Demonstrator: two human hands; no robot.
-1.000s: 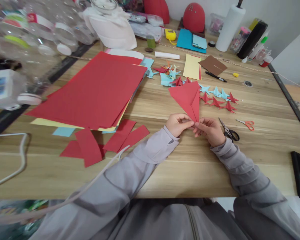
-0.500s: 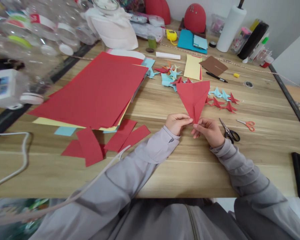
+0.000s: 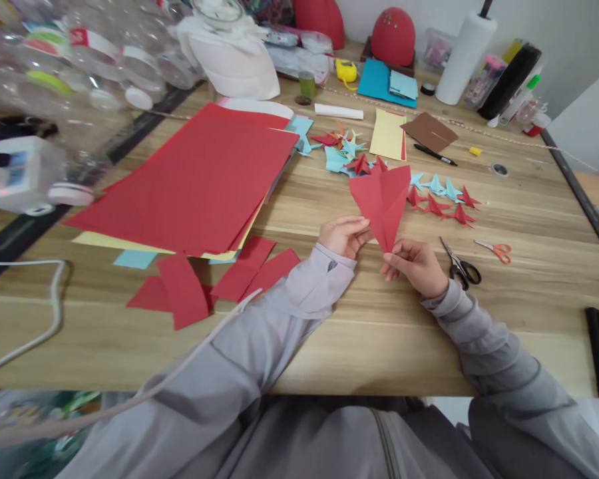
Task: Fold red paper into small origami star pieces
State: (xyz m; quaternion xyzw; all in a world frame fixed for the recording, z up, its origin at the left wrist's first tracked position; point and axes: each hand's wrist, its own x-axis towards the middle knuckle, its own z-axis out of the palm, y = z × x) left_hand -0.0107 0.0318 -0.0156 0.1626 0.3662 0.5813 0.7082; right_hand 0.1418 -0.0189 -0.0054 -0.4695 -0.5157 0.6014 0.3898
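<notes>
A folded sheet of red paper [image 3: 382, 199], kite-shaped with a crease down its middle, is held up over the table with its narrow point toward me. My right hand [image 3: 418, 264] pinches that point between thumb and fingers. At the paper's lower left edge is my left hand [image 3: 343, 236], thumb and fingers closed at the edge; its fingertips are partly hidden. Just beyond the paper sit small folded red cranes [image 3: 434, 206] and light-blue cranes [image 3: 435, 184]. To the right of my right hand lie black-handled scissors [image 3: 462, 267] and small orange-handled scissors [image 3: 500, 251].
A stack of large red sheets [image 3: 194, 179] covers the left side, with cut red strips [image 3: 182, 293] in front. A white cable [image 3: 54, 299] lies at left. Plastic bottles [image 3: 94, 53] crowd the back left. A black marker [image 3: 435, 154] and brown paper [image 3: 430, 130] lie farther back.
My left hand has shifted left from the paper's tip to its side edge. The paper has tilted and opened slightly along its crease, while my right hand keeps the tip.
</notes>
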